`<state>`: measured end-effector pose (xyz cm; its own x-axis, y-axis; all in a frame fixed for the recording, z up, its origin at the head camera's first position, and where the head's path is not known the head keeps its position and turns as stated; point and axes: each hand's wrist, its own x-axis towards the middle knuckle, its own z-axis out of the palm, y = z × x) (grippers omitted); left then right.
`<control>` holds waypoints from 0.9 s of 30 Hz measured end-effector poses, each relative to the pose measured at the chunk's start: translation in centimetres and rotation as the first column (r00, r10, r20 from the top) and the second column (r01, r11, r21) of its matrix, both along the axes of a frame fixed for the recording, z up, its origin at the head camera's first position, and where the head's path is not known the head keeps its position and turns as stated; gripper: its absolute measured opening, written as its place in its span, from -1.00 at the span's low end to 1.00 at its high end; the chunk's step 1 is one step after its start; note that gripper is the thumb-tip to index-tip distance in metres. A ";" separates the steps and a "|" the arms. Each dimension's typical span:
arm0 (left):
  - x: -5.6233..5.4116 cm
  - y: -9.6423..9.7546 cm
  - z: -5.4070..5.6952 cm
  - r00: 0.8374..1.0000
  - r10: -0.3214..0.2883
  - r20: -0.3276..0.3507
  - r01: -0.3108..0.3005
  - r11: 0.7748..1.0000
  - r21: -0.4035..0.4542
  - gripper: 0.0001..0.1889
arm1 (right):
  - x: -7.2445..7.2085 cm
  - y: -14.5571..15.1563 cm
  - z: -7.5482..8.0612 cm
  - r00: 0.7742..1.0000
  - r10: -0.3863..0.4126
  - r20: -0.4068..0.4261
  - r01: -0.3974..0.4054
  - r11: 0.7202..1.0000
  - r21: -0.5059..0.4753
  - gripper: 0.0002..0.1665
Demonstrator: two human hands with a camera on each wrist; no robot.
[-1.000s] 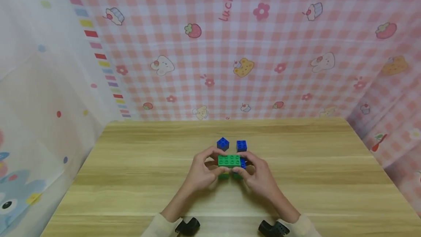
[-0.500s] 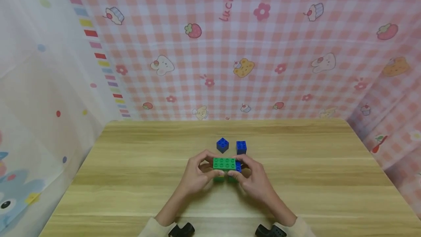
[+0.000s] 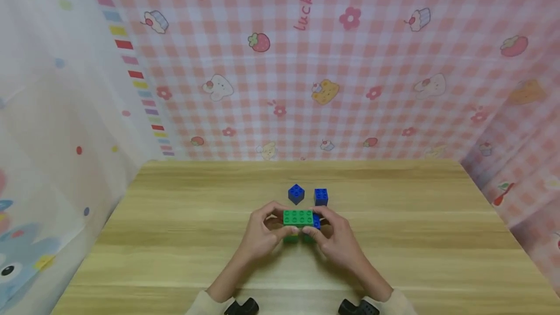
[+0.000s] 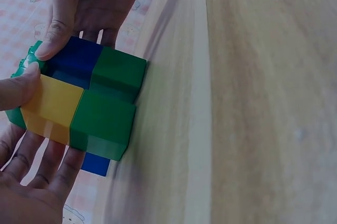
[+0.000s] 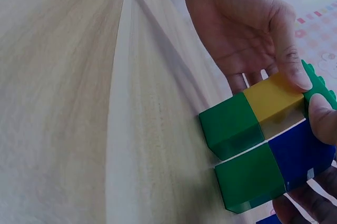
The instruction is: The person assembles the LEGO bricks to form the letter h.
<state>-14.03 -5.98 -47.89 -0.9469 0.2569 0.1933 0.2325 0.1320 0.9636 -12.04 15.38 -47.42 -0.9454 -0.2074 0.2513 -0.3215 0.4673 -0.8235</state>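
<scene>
A long green building brick point(image 3: 298, 217) lies across two short columns, forming a building brick stack on the table. The left column has a yellow brick point(image 4: 52, 109) over a green brick point(image 4: 102, 124); the right has a blue brick point(image 5: 301, 155) over another green brick point(image 5: 250, 184). My left hand point(image 3: 259, 232) holds the stack's left side, its thumb at the joint of yellow and long green. On the other side my right hand point(image 3: 339, 237) grips it, thumb near the blue brick's top. Fingers behind the stack are partly hidden.
Beyond the hands stand two loose blue bricks, one turned cornerwise point(image 3: 296, 194) and one square-on point(image 3: 321, 196). The wooden table point(image 3: 175, 237) ends at a pink checked cloth point(image 3: 280, 62) at the back. White cloth point(image 3: 57, 111) hangs at the left.
Over the first half second both hands and the brick stack shift slightly left and nearer in the head view. Since then they have stayed almost still, and the grip looks the same.
</scene>
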 end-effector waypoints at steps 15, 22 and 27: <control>0.3 -0.1 0.1 0.999 -0.016 0.041 0.015 1.000 0.025 -0.66 | -0.7 2.0 0.5 0.955 0.184 0.233 -0.161 0.980 -0.116 -0.52; 0.3 0.0 0.0 0.999 -0.014 0.040 0.014 1.000 0.018 -0.66 | -1.4 3.2 1.3 0.974 0.160 0.161 -0.142 0.983 -0.118 -0.56; 0.3 -0.2 0.0 0.999 0.001 0.051 -0.001 1.000 0.001 -0.65 | -2.1 3.4 1.1 0.989 0.072 0.126 -0.063 0.995 -0.071 -0.59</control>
